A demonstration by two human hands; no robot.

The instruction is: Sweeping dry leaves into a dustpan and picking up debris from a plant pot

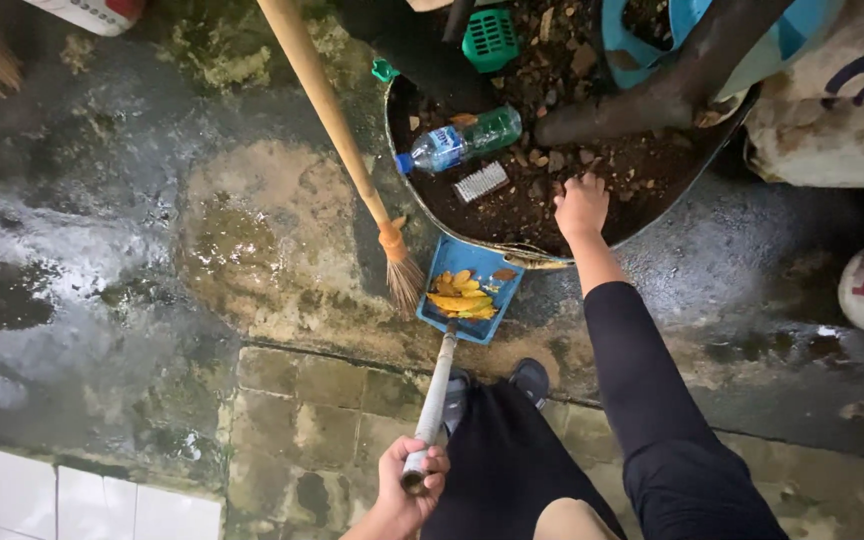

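Observation:
My left hand [407, 488] grips the end of a grey handle [434, 400] that runs down to a blue dustpan [469, 290] on the wet ground. Yellow leaves [460, 297] lie in the pan. My right hand [581, 207], on a black-sleeved arm, reaches into the soil of a round metal tub [512, 247], fingers curled on the dirt; whether it holds anything is hidden. A plastic bottle [459, 141] and a small white brush [480, 182] lie on the soil to its left. A broom [337, 130] with a wooden stick leans beside the pan.
A thick dark trunk [652, 95] rises from the tub, with a green basket [490, 38] and a blue container [652, 40] behind it. White sacks [837, 110] stand at right. Wet mossy concrete [102, 250] spreads left; white tiles [52, 500] lie at bottom left.

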